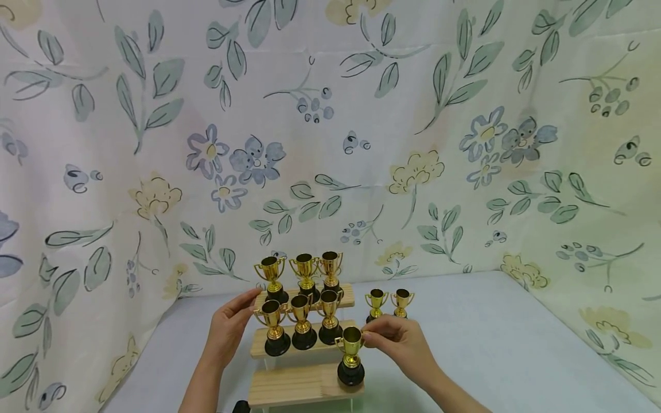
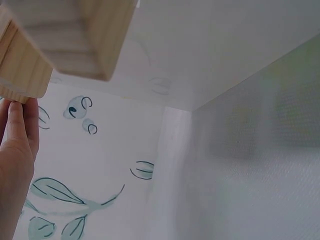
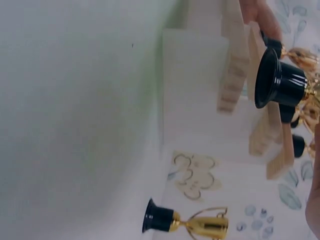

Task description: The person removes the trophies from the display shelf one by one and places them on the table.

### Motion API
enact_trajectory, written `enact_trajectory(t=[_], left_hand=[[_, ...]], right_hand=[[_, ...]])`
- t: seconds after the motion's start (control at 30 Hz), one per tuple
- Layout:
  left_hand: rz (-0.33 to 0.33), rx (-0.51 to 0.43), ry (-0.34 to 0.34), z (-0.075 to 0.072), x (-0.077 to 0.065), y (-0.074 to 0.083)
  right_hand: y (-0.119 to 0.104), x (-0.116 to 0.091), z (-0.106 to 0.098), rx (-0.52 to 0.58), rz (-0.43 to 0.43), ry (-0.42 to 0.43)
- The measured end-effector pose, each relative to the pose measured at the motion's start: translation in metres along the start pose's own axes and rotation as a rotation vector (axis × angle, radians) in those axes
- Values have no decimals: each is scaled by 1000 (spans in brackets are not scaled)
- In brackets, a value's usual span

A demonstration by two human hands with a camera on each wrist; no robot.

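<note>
A wooden three-step display stand (image 1: 289, 387) holds small gold trophy cups with black bases. Three trophies (image 1: 306, 269) stand on the top step and three more (image 1: 301, 312) on the middle step. My right hand (image 1: 403, 347) pinches another trophy (image 1: 351, 347) by its right handle, close over the right end of the bottom step; its dark base (image 3: 287, 82) shows side-on in the right wrist view. At the left end of the top step, my left hand (image 1: 232, 321) grips the wood with its fingertips (image 2: 16, 111).
Two more trophies (image 1: 389, 302) stand behind the right hand, on the white tabletop (image 1: 496, 338). A floral cloth (image 1: 330, 143) hangs behind the table. A small dark object (image 1: 241, 406) shows at the bottom edge, left of the stand.
</note>
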State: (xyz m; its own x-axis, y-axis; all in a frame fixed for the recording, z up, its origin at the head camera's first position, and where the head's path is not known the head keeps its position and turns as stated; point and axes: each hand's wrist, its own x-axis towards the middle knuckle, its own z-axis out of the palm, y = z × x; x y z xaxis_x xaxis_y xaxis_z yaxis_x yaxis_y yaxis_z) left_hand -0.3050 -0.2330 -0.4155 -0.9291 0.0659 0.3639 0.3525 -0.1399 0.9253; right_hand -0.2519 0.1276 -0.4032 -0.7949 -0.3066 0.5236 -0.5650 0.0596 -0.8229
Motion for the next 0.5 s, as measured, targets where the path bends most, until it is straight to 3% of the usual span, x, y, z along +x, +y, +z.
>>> enact_trajectory(t=[0.5], left_hand=[[16,-10,-19,-1,-1,0]], right_hand=[[13,-1,-52,-96,-36,96]])
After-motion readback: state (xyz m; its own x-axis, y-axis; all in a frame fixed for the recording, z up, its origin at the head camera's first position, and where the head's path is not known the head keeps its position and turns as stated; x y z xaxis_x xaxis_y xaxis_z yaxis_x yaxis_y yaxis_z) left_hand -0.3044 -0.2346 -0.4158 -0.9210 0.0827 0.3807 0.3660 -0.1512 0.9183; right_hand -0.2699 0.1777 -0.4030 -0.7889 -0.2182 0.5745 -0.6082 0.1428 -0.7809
